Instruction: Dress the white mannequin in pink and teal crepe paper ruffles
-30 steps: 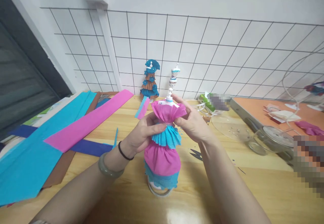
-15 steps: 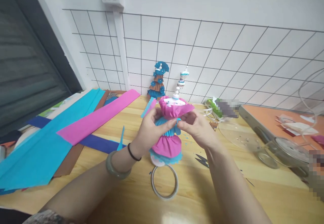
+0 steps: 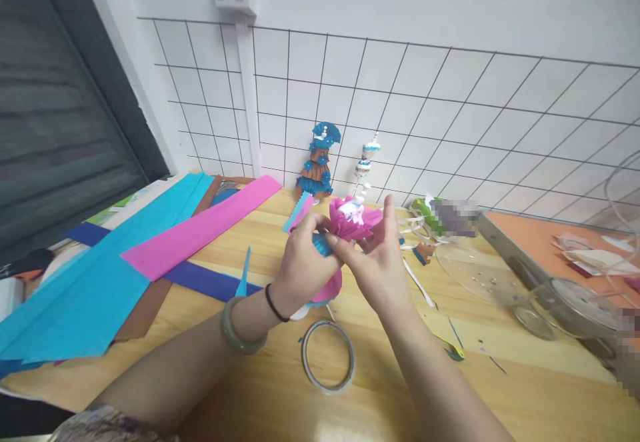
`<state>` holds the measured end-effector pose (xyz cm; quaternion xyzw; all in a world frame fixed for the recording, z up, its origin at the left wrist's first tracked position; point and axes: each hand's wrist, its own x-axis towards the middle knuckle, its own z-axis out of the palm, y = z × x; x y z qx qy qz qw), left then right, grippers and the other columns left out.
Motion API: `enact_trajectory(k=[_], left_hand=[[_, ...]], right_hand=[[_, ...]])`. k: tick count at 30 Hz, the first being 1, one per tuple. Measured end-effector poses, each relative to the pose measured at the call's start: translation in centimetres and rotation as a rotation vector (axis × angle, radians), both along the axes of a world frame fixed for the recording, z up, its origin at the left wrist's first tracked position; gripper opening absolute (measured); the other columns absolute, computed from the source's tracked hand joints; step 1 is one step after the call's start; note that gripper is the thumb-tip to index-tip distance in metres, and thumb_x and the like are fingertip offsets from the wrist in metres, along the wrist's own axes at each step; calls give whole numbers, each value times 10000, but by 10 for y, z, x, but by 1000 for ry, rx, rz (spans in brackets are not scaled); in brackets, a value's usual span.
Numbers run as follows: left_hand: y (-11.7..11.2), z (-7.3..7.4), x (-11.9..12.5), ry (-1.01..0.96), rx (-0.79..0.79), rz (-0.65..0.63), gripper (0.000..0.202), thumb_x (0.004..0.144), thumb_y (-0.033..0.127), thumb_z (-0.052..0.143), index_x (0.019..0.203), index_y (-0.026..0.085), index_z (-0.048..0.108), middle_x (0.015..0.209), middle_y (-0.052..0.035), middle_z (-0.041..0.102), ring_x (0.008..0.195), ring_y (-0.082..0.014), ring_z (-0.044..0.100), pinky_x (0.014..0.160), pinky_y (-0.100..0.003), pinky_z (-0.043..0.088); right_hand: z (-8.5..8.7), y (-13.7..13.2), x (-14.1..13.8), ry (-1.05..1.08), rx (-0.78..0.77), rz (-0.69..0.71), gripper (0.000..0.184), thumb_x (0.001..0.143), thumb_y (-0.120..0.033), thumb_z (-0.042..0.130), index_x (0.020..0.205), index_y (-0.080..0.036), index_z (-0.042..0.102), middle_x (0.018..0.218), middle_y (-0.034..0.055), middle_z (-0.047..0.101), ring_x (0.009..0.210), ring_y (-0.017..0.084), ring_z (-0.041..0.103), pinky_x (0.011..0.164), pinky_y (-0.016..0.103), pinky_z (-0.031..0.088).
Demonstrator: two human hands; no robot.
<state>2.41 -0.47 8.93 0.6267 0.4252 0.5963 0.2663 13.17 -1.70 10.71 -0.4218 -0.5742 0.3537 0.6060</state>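
Pink-and-blue ruffled paper dress figure (image 3: 349, 227), long axis leaning, white knobbed top (image 3: 358, 209) pointing up and rightward, left hand (image 3: 309, 255) and right hand (image 3: 381, 265) pinching its blue waist (image 3: 323, 245)

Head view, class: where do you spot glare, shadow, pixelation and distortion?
Head view: glare low on the glossy yellowish wooden table, darker shadow left of it; head view: lines slanting on the white black-gridded wall, likely wide-angle distortion; head view: square pixels cover areas beside the bright green packet and at the right edge.
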Motion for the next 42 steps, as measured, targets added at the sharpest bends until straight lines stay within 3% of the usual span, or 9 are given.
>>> enact_trajectory(k=[5, 16, 24, 29, 33, 38, 40, 42], left_hand=[[0, 1, 0, 30, 6, -20, 260, 661, 157, 674, 854, 202, 505, 841, -5, 586, 788, -158, 541, 705, -271, 410], [1, 2, 0, -9, -83, -95, 242, 662, 167, 661, 859, 186, 521, 820, -2, 591, 760, -146, 554, 674, -259, 431], [7, 4, -2, -59, -151, -154, 245, 702, 274, 676, 883, 173, 547, 869, -31, 612, 824, -163, 573, 752, -295, 445], [8, 1, -1, -27, -146, -155, 215, 689, 234, 675, 853, 178, 548, 813, -8, 599, 790, -151, 566, 713, -276, 435], [9, 2, -3, -80, -126, -224, 263, 700, 229, 681, 930, 168, 569, 929, -43, 635, 893, -180, 595, 799, -297, 459], [14, 8, -10, -223, -62, -374, 468, 675, 242, 742, 1100, 181, 558, 1126, -78, 637, 1065, -214, 582, 916, -315, 453], [16, 9, -13, -260, -38, -402, 474, 668, 251, 755, 1098, 188, 565, 1147, -78, 638, 1085, -217, 578, 936, -320, 449], [18, 8, -15, -274, -19, -453, 486, 667, 269, 760, 1109, 195, 570, 1181, -80, 626, 1112, -224, 566, 950, -327, 444]], right_hand=[[-1, 2, 2, 22, 24, -31, 1164, 659, -321, 758, 1471, -296, -76, 1414, 121, 370, 1235, 259, 459, 1053, 479, 357], [-6, 11, 12, -80, -1, -1, 1184, 634, -383, 782, 1469, -322, -56, 1396, 126, 355, 1233, 273, 453, 1042, 500, 349], [-4, 12, 21, -157, 75, -70, 1083, 661, -430, 755, 1467, -362, 34, 1416, 103, 319, 1264, 276, 405, 1060, 513, 318], [-2, 9, 19, -207, 113, -88, 1064, 667, -403, 752, 1468, -349, 53, 1432, 104, 310, 1288, 277, 367, 1066, 513, 310], [-1, 8, 21, -229, 126, -124, 1076, 649, -401, 766, 1466, -355, 67, 1447, 105, 298, 1277, 293, 380, 1045, 531, 331], [3, 7, 27, -188, 143, -32, 1103, 663, -408, 765, 1469, -362, 12, 1448, 96, 322, 1308, 269, 371, 1052, 487, 354], [5, 7, 27, -160, 87, 46, 1037, 678, -415, 754, 1470, -337, 90, 1427, 99, 380, 1296, 269, 393, 1040, 487, 371], [9, 5, 25, -142, 48, 156, 868, 700, -406, 739, 1426, -306, 275, 1356, 91, 484, 1238, 262, 465, 1022, 474, 396]])
